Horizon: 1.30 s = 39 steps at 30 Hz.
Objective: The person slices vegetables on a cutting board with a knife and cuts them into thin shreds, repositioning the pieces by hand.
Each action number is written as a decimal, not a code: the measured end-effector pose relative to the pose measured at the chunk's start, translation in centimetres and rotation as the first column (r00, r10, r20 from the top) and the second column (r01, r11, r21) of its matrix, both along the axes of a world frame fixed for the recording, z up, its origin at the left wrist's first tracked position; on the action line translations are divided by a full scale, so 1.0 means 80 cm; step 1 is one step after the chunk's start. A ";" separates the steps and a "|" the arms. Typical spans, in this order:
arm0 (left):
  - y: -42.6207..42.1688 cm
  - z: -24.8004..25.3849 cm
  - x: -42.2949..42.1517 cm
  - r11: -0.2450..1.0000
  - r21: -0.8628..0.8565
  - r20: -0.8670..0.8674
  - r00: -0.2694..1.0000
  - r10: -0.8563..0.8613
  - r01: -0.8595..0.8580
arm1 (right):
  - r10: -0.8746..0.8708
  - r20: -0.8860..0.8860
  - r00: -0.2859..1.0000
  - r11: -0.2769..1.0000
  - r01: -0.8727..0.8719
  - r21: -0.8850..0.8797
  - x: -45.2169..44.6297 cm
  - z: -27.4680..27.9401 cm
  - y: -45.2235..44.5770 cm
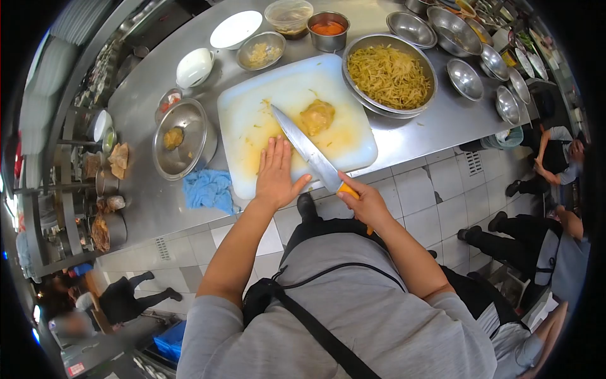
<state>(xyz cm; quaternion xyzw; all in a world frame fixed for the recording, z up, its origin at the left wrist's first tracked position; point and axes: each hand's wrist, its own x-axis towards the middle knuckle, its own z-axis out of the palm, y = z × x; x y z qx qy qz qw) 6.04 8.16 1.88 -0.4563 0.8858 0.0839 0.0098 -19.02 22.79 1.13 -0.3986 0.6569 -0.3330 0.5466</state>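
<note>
My right hand [364, 201] grips the orange handle of a large kitchen knife [309, 151], its blade slanting up and left over the white cutting board [243, 107]. Palm down on the board's near part, my left hand [275, 169] lies flat with the thumb spread, left of the blade. Just right of the blade sits a flat, yellowish, wet-looking piece of food [317, 117], its kind unclear. Small yellow shreds [266, 102] lie near the knife tip. At the board's right stands a metal bowl heaped with yellow-green shredded vegetable [390, 77].
Left of the board are a metal bowl [165, 146] holding a yellowish lump and a blue cloth [209, 189]. Behind it stand a bowl of chopped garlic-like bits [260, 52] and a pot of orange-red sauce [329, 29]. Several metal bowls [465, 79] fill the right. Other people [530, 237] stand nearby.
</note>
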 end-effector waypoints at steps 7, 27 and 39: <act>0.001 0.006 0.004 0.999 0.035 -0.038 0.999 0.017 -0.015 | 0.059 -0.025 0.998 0.993 -0.056 0.103 -0.013 0.034 0.054; -0.014 0.004 0.037 0.997 -0.009 -0.009 0.997 -0.077 0.077 | 0.140 -0.142 0.980 0.988 -0.128 0.085 0.009 0.030 0.016; -0.002 0.004 0.022 0.999 -0.019 0.113 0.993 0.033 -0.031 | 0.221 -0.112 0.969 0.975 -0.220 0.027 -0.017 0.025 0.050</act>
